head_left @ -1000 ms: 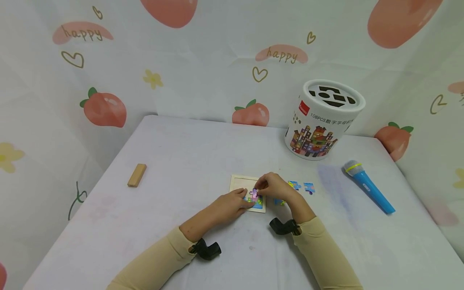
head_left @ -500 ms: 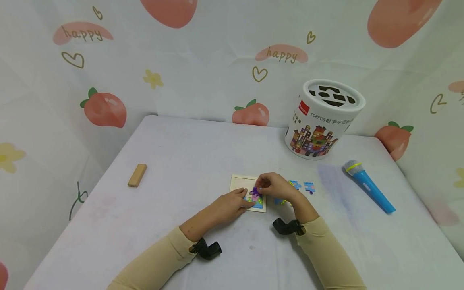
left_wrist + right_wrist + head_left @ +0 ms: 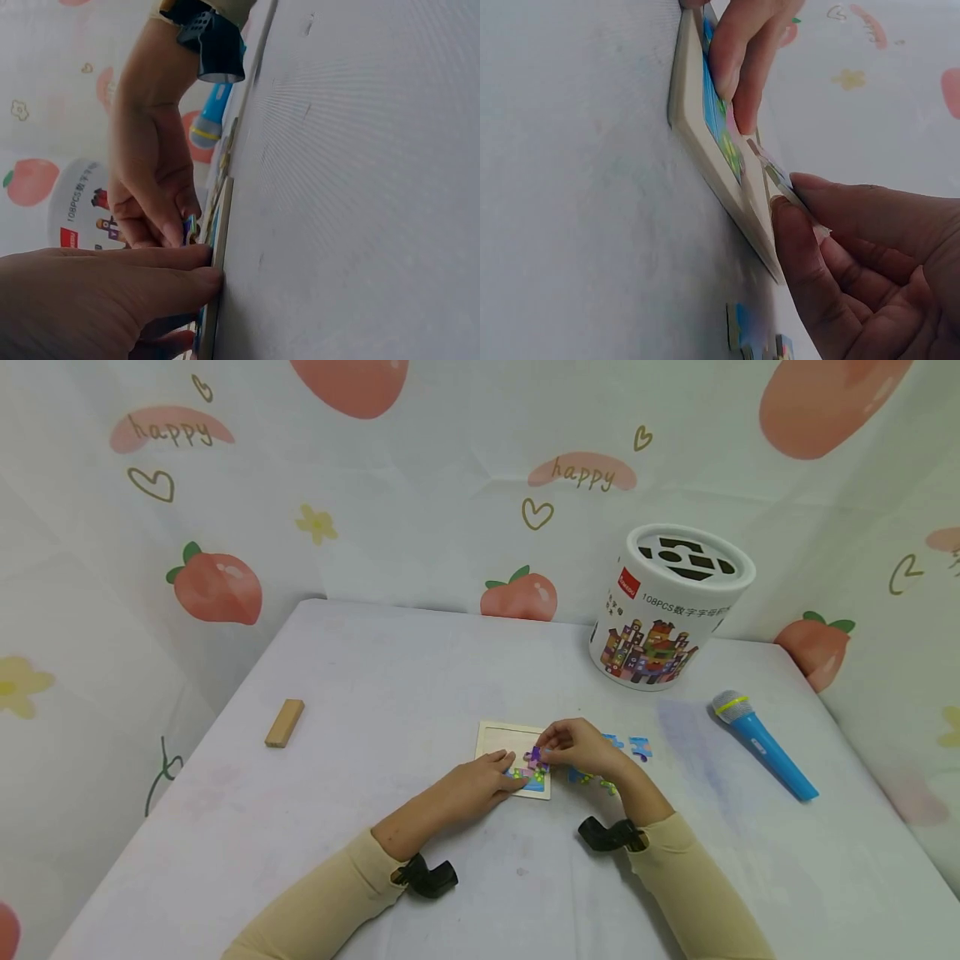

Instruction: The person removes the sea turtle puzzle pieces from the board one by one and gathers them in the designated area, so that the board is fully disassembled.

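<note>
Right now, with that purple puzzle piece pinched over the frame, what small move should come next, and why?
I'd probably lower the purple piece flat beside the laid pieces: the right hand pinches it, tilted, over the wooden frame, where the left hand rests.

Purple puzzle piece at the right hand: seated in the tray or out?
Out, not seated: in the right wrist view, the right hand pinches the purple puzzle piece at a slant, raised off the wooden tray.
</note>
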`<state>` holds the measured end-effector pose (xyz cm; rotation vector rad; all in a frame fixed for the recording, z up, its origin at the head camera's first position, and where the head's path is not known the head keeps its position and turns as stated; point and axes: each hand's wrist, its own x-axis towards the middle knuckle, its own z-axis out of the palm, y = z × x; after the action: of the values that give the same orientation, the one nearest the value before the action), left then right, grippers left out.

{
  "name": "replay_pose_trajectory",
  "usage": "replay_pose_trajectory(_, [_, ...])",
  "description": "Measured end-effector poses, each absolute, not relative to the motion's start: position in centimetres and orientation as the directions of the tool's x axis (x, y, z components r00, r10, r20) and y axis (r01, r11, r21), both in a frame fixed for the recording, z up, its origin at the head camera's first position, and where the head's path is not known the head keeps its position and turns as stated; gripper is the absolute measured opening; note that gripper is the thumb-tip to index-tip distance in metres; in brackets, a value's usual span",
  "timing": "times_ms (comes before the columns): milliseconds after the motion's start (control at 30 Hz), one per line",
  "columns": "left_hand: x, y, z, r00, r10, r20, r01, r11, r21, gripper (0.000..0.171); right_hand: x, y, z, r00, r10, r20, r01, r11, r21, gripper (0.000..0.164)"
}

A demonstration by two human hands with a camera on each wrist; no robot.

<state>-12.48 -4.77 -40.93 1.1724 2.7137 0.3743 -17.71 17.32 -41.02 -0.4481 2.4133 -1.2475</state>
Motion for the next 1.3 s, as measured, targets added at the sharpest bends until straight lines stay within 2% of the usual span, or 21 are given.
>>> replay_pose_trajectory(333, [-12.4,-5.2,-41.0,-0.639,0.769,-0.031,0.722,0.612,0.323,0.032,-17.0,19.4,-40.5,-0.89,-0.41,-0.199,-0.085,0.579,-0.811,0.018])
replay_pose_trajectory(1300, [-12.5,-5.1,-41.1,-0.664,0.745,-0.061,0.69,0.642,0.336,0.033,-15.3,26.4,-39.9,-0.938,-0.235,-0.256,0.051,0.634,-0.771,0.031])
